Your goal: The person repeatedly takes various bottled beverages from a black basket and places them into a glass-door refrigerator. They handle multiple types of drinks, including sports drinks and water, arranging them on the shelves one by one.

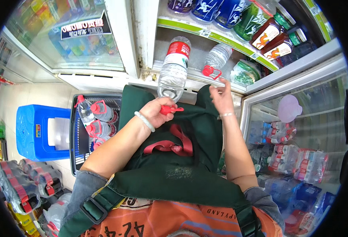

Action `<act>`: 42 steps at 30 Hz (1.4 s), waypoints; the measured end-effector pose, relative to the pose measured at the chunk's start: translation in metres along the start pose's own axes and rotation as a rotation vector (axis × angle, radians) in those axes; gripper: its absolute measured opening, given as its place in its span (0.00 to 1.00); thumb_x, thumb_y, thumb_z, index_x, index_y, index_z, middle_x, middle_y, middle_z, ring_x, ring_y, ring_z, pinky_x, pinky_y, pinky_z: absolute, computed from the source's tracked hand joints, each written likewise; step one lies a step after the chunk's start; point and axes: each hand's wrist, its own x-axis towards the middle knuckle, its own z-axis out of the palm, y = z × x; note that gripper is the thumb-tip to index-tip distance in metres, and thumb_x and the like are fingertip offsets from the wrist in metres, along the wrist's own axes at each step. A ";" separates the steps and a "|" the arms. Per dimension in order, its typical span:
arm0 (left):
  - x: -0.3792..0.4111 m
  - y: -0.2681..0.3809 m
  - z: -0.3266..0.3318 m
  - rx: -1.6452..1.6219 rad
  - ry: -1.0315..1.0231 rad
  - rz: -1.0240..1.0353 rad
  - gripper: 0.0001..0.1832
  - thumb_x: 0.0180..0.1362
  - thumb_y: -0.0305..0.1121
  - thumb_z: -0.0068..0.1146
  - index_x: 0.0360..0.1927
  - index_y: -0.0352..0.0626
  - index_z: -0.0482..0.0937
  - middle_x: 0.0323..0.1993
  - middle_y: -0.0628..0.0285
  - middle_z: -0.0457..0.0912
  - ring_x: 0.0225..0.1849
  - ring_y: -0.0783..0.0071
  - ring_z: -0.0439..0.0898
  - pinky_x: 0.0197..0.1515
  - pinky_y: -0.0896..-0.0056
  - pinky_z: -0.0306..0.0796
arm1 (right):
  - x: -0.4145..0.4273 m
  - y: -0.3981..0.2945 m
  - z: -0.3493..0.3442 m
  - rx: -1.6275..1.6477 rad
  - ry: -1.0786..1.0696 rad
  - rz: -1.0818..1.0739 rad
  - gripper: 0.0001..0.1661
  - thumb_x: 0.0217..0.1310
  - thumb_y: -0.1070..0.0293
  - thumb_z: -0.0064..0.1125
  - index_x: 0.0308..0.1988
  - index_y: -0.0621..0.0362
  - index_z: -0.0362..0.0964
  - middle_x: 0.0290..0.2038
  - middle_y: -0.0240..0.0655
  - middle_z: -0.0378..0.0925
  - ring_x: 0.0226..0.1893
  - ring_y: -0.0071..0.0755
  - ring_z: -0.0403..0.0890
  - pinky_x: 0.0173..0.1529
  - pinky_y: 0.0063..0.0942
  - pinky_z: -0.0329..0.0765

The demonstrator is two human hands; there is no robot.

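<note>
My left hand (159, 112) grips the red cap and loop handle of a large clear water bottle (174, 69) with a red and white label. The bottle lies tilted over the cooler's front ledge, its base end inside on the bottom shelf. My right hand (223, 99) holds nothing, its fingers bent and apart. Just beyond its raised finger, a second water bottle (217, 59) lies on the bottom shelf, its red cap and handle facing me. To the left, a dark plastic basket (73, 133) holds several red-capped water bottles (101, 111).
Blue and green cans or bottles (223, 13) fill the shelf above, next to dark bottles (270, 34). A green plastic-wrapped item (245, 72) sits low right. The open glass door (295, 112) stands right. A blue plastic stool (33, 133) and shrink-wrapped packs (18, 186) occupy the left floor.
</note>
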 end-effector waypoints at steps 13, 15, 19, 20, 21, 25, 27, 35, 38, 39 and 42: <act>0.044 0.033 0.007 0.155 0.211 0.082 0.06 0.48 0.23 0.48 0.31 0.38 0.68 0.25 0.57 0.73 0.23 0.72 0.69 0.20 0.76 0.63 | 0.130 0.014 0.048 0.105 0.217 0.514 0.61 0.36 0.60 0.67 0.59 0.63 0.30 0.38 0.50 0.69 0.22 0.37 0.75 0.17 0.28 0.71; 0.062 0.047 0.011 0.191 0.247 0.111 0.05 0.48 0.22 0.48 0.30 0.38 0.68 0.24 0.58 0.72 0.22 0.72 0.69 0.19 0.77 0.63 | 0.140 0.017 0.053 0.030 0.200 0.487 0.62 0.36 0.63 0.66 0.59 0.62 0.28 0.40 0.51 0.69 0.25 0.40 0.77 0.17 0.28 0.72; 0.090 0.071 0.019 0.550 0.496 0.366 0.15 0.50 0.24 0.49 0.42 0.40 0.62 0.26 0.58 0.71 0.23 0.73 0.70 0.20 0.74 0.66 | 0.153 0.037 0.072 -0.141 0.244 0.374 0.65 0.37 0.66 0.64 0.61 0.57 0.19 0.45 0.51 0.67 0.35 0.44 0.76 0.32 0.32 0.76; 0.096 0.076 0.017 0.587 0.517 0.367 0.17 0.50 0.26 0.50 0.44 0.39 0.61 0.27 0.58 0.71 0.23 0.72 0.70 0.21 0.73 0.67 | 0.152 0.036 0.074 -0.189 0.232 0.358 0.66 0.37 0.67 0.64 0.61 0.56 0.18 0.45 0.51 0.67 0.38 0.45 0.76 0.37 0.31 0.75; 0.104 0.081 0.013 0.620 0.538 0.368 0.19 0.50 0.27 0.51 0.45 0.39 0.60 0.28 0.58 0.71 0.24 0.72 0.71 0.22 0.72 0.68 | 0.149 0.029 0.074 -0.240 0.218 0.340 0.66 0.37 0.69 0.63 0.61 0.55 0.17 0.46 0.51 0.67 0.40 0.45 0.75 0.42 0.31 0.75; 0.108 0.075 0.018 0.736 0.560 0.473 0.29 0.49 0.31 0.54 0.53 0.38 0.55 0.34 0.56 0.71 0.30 0.70 0.73 0.27 0.69 0.73 | 0.140 0.028 0.060 -0.193 0.072 0.199 0.66 0.35 0.64 0.64 0.62 0.50 0.20 0.47 0.57 0.66 0.47 0.50 0.72 0.51 0.31 0.69; 0.115 0.074 0.011 0.790 0.521 0.488 0.37 0.50 0.33 0.55 0.59 0.37 0.48 0.39 0.54 0.71 0.34 0.69 0.73 0.30 0.69 0.74 | 0.136 0.040 0.059 -0.133 0.039 0.062 0.66 0.35 0.66 0.65 0.63 0.46 0.22 0.47 0.58 0.65 0.46 0.52 0.72 0.50 0.33 0.70; 0.176 0.070 -0.047 0.859 0.591 0.784 0.37 0.54 0.38 0.51 0.61 0.35 0.45 0.39 0.51 0.70 0.35 0.66 0.72 0.31 0.71 0.70 | 0.098 -0.021 0.089 -0.378 -0.044 -0.024 0.57 0.38 0.74 0.61 0.63 0.39 0.35 0.41 0.51 0.63 0.36 0.51 0.75 0.44 0.34 0.74; 0.165 0.072 -0.045 0.949 0.573 0.809 0.38 0.54 0.45 0.49 0.58 0.27 0.50 0.47 0.37 0.63 0.46 0.49 0.66 0.47 0.64 0.62 | 0.089 -0.023 0.093 -0.454 -0.080 -0.076 0.52 0.42 0.74 0.58 0.63 0.37 0.37 0.40 0.50 0.61 0.33 0.50 0.75 0.39 0.35 0.75; 0.153 0.071 -0.038 0.964 0.558 0.793 0.38 0.54 0.45 0.49 0.58 0.25 0.50 0.49 0.35 0.63 0.48 0.47 0.65 0.50 0.64 0.61 | 0.086 -0.024 0.094 -0.468 -0.080 -0.081 0.51 0.43 0.73 0.57 0.63 0.37 0.37 0.39 0.50 0.61 0.32 0.50 0.75 0.39 0.36 0.75; 0.122 0.068 -0.012 1.002 0.509 0.768 0.39 0.54 0.43 0.49 0.57 0.21 0.49 0.49 0.32 0.64 0.52 0.45 0.66 0.56 0.64 0.59 | 0.081 -0.021 0.097 -0.482 -0.065 -0.097 0.50 0.44 0.71 0.56 0.63 0.37 0.38 0.39 0.50 0.61 0.32 0.52 0.75 0.38 0.38 0.75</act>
